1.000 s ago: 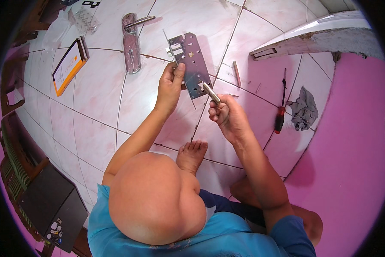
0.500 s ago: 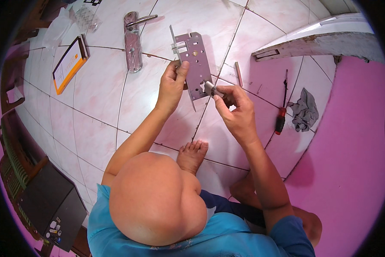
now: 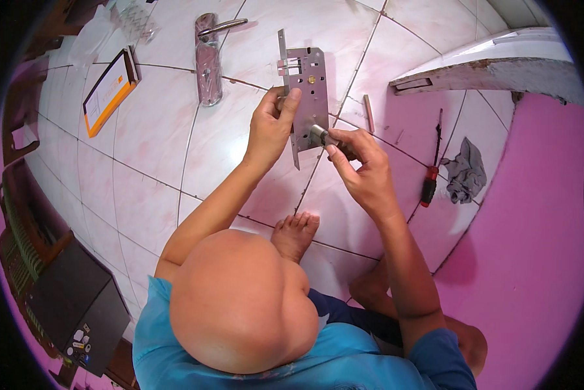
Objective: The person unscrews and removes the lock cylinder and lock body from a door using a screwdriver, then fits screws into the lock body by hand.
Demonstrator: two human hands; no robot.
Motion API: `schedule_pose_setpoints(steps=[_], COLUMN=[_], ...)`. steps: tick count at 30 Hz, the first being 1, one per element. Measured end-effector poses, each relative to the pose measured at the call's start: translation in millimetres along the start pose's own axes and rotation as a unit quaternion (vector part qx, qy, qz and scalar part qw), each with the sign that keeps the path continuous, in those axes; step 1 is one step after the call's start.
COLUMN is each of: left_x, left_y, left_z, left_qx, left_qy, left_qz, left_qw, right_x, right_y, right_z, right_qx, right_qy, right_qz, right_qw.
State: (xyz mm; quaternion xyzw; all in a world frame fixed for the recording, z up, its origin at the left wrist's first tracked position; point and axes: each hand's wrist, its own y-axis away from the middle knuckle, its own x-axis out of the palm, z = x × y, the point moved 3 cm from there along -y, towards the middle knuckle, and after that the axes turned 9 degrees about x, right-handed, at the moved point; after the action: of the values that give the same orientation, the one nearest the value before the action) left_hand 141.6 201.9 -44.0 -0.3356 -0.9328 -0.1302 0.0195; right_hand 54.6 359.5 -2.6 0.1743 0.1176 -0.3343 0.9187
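A flat metal mortise lock (image 3: 313,104) with a long faceplate is held upright over the tiled floor. My left hand (image 3: 272,127) grips it by the faceplate side, thumb pressed on the case. Between the thumb and fingers of my right hand (image 3: 363,166) is a silvery lock cylinder (image 3: 319,134), its end at the cutout low in the lock case. Whether the cylinder sits inside the cutout or only touches it, I cannot tell.
A plastic-wrapped door handle plate (image 3: 208,65) and an orange-and-white box (image 3: 111,94) lie beyond on the left. To the right are a screwdriver (image 3: 430,182), a grey rag (image 3: 466,172) and a thin strip (image 3: 368,114). A worn door edge (image 3: 474,68) reaches in at the far right.
The lock has turned slightly more upright and shifted a little right in my left hand. The cylinder in my right hand stays at the lower cutout.
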Motion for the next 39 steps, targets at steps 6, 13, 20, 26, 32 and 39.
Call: schedule_pose_setpoints(steps=[6,13,20,26,32,39], left_x=[-1.7,-5.2,-6.5,-7.0,-2.8,-4.5], left_y=[1.2,-1.5,-2.4,-2.6,-1.5,2.1], left_z=[0.0,2.4,4.4,2.5,-5.0,-10.2], left_qx=[0.007,-0.020,-0.037,-0.047,-0.053,-0.052], left_qy=[-0.063,-0.099,-0.083,-0.060,-0.036,-0.024], left_qz=[0.018,0.041,0.044,0.045,0.050,0.037], left_qw=[0.998,0.994,0.995,0.996,0.997,0.998], right_x=[2.0,2.4,5.4,4.2,1.6,4.6], right_y=[-1.1,-2.3,-2.5,-3.0,-2.4,-1.7], right_z=[6.1,10.4,12.8,18.9,20.6,24.2], right_qx=[-0.007,-0.004,-0.027,-0.055,-0.067,-0.101], right_qy=[0.014,0.009,0.020,0.083,0.104,0.147], right_qz=[0.031,0.026,0.020,0.012,0.009,-0.017], right_qw=[0.999,1.000,0.999,0.995,0.992,0.984])
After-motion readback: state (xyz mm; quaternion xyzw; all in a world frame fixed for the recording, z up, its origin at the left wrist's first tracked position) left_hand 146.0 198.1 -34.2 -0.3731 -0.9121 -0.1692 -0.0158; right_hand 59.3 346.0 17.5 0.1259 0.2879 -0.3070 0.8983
